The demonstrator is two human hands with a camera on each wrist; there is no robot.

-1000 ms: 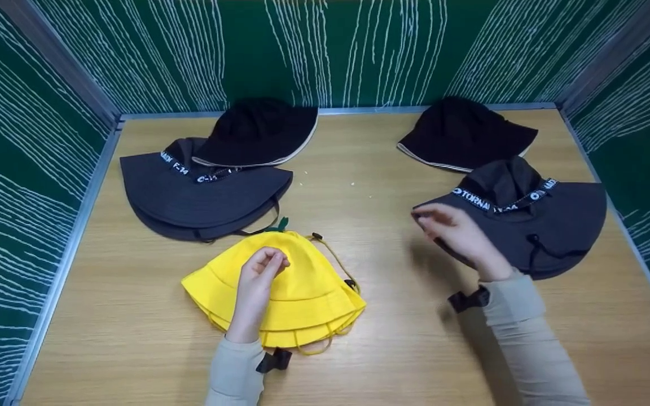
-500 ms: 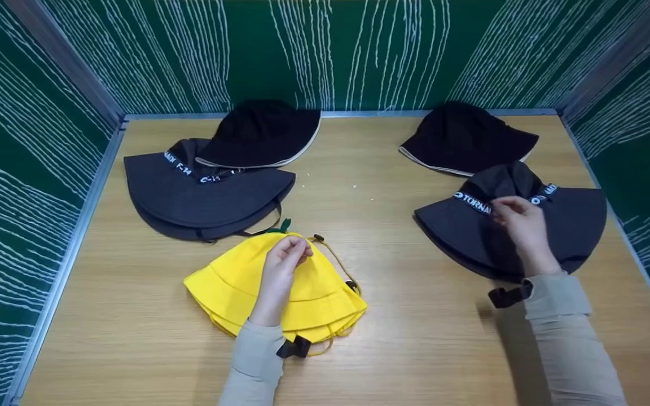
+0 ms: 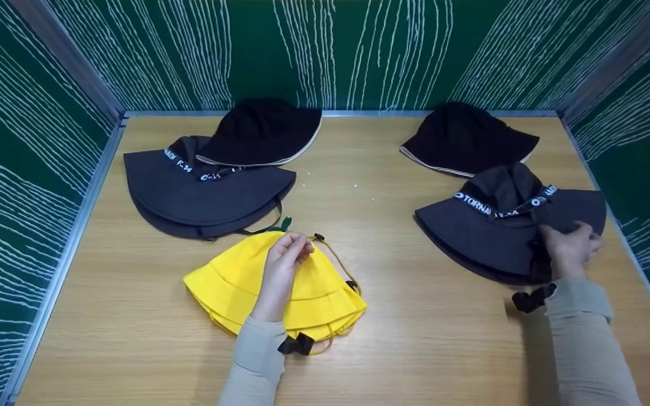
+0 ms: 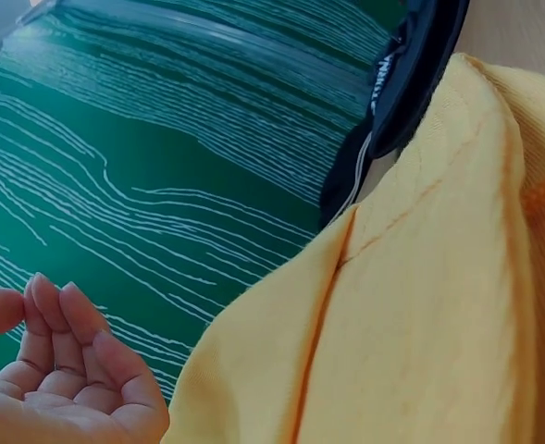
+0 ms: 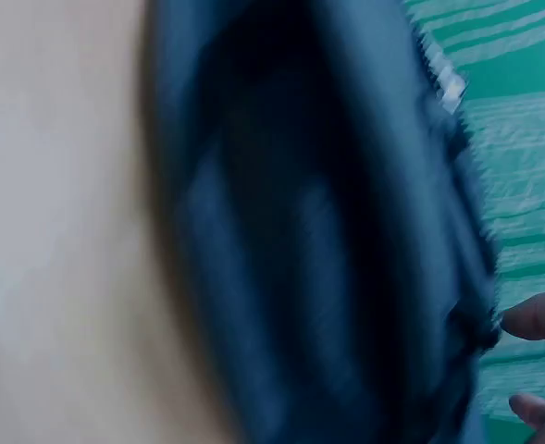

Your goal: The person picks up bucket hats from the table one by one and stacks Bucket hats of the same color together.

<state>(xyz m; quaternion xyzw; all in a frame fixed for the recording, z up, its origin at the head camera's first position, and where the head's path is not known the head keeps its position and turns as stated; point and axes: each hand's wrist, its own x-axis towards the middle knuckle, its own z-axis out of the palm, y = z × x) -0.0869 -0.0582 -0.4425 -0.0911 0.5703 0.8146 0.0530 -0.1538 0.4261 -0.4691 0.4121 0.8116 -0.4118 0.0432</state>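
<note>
My left hand (image 3: 285, 268) hovers over the yellow bucket hat (image 3: 235, 282), holding nothing; its fingers curl loosely in the left wrist view. That hat has a green leaf tip (image 3: 286, 224) and a yellow cord (image 3: 333, 254). On the right, my right hand (image 3: 572, 248) is over the brim of a dark grey hat (image 3: 471, 237) with a lettered band, beside its black cord. Thumb and fingers are spread, with nothing seen between them. In the right wrist view, a fingertip (image 5: 536, 316) is close to a dark knot-like part (image 5: 476, 324); whether they touch is unclear.
Behind the right grey hat lies a black hat (image 3: 466, 138) with a pale edge. A second black hat (image 3: 268, 132) overlaps another dark grey hat (image 3: 206, 194) at the left. Green panels (image 3: 359, 56) with white lines enclose the wooden table (image 3: 404, 349) at back and sides.
My right hand has travelled rightward across the grey hat, from the left of its brim to its right part. My left hand shifted slightly right, then stayed nearly still. The hats have not visibly moved.
</note>
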